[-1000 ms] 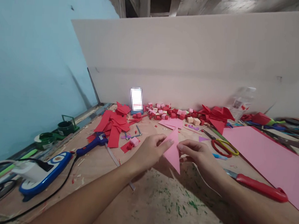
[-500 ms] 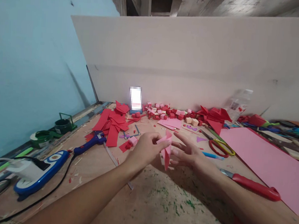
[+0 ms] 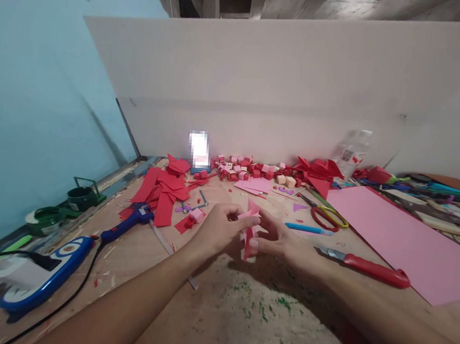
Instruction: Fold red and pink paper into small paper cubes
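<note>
A small folded piece of pink paper (image 3: 252,209) is held up over the middle of the table, its lower part a deeper red-pink. My left hand (image 3: 223,226) pinches it from the left, thumb across its near face. From the right, my right hand (image 3: 275,237) has its thumb and fingers closed on the lower part of the same paper. Fingers partly hide the paper's folds. Nearest on the right lie a blue pen (image 3: 308,228) and a red-handled utility knife (image 3: 376,269).
Red paper strips (image 3: 166,189) and a blue glue gun (image 3: 127,223) lie left, by a power strip (image 3: 48,280). Small pink and red cubes (image 3: 246,168) line the back near a phone (image 3: 199,148). Scissors (image 3: 328,215), pink sheet (image 3: 401,234) and plastic bottle (image 3: 351,153) are right.
My right hand has moved in from beside the pink paper, and its spread fingers have closed on it. My left hand keeps its pinch. The view has shifted slightly to the right.
</note>
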Motion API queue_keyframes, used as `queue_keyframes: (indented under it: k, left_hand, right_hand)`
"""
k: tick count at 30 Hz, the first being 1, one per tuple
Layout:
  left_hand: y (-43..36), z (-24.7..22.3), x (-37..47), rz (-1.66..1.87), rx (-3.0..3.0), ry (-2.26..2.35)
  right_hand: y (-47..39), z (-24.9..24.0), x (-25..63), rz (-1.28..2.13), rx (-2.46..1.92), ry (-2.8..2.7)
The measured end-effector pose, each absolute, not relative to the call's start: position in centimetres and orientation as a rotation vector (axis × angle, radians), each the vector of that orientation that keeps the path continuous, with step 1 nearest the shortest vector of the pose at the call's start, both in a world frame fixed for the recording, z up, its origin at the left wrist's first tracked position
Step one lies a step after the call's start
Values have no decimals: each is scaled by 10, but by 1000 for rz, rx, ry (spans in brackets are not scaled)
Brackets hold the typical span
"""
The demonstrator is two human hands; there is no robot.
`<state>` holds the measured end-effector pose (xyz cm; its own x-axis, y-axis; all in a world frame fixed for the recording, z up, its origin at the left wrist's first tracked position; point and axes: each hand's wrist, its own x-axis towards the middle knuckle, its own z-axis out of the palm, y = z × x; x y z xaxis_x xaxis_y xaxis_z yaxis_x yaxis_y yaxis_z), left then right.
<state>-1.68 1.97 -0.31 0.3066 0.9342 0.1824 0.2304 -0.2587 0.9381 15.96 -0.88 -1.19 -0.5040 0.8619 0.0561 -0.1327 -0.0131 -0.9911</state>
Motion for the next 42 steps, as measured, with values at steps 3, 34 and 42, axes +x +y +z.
queue_keyframes:
  k: [3, 34, 42]
  left_hand:
    - [16, 0, -16, 953, 1706, 1025]
    - [18, -6, -22, 1214, 1997, 1277]
    - [15, -4, -29, 825, 2965, 1039]
  right_hand:
    - [-11, -9, 159, 1584, -852, -1502]
    - [-6, -14, 164, 1606, -745, -1087]
    - [-3, -12, 162, 1528, -821, -1123]
